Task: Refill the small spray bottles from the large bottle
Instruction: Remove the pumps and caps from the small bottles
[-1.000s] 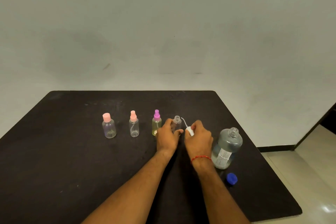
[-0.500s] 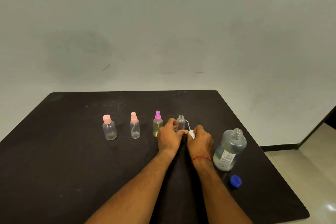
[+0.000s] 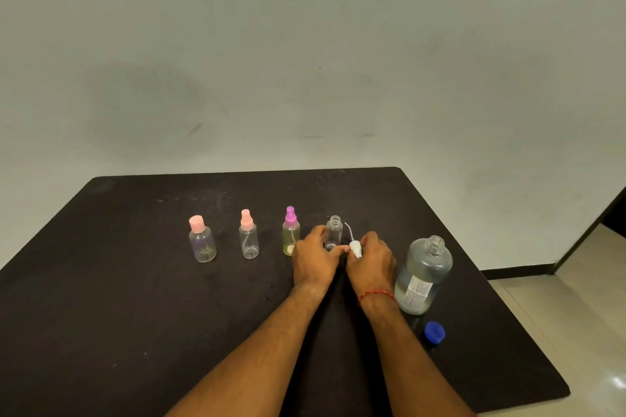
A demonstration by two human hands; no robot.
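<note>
at the right of the row on the tabletop (image 3: 135, 281), the left hand (image 3: 315, 259) grips the uncapped small bottle (image 3: 334, 230) while the right hand (image 3: 372, 257) pinches its white spray top (image 3: 355, 249) (tube (image 3: 349, 231) trailing up). the large bottle (image 3: 423, 276) stands open just beside, seemingly part full. next, i'd judge: set the top down, lift the large bottle, pour carefully.

Black table (image 3: 101, 315) is showing pale specks. In the grip, a clear bottle (image 3: 334, 230) and a white spray head (image 3: 355, 249) are showing.

Left of the grip:
- yellowish bottle (image 3: 290, 240) is wearing a purple top
- pink-topped sprayer (image 3: 249, 242) is staying clear-bodied
- pink-capped bottle (image 3: 202, 244) is staying clear-bodied

Right of the grip:
- big bottle (image 3: 425, 264) is carrying a white printed label (image 3: 416, 294)
- blue cap (image 3: 434, 332) is lying nearer

Red thread (image 3: 376, 294) is circling the wrist.
</note>
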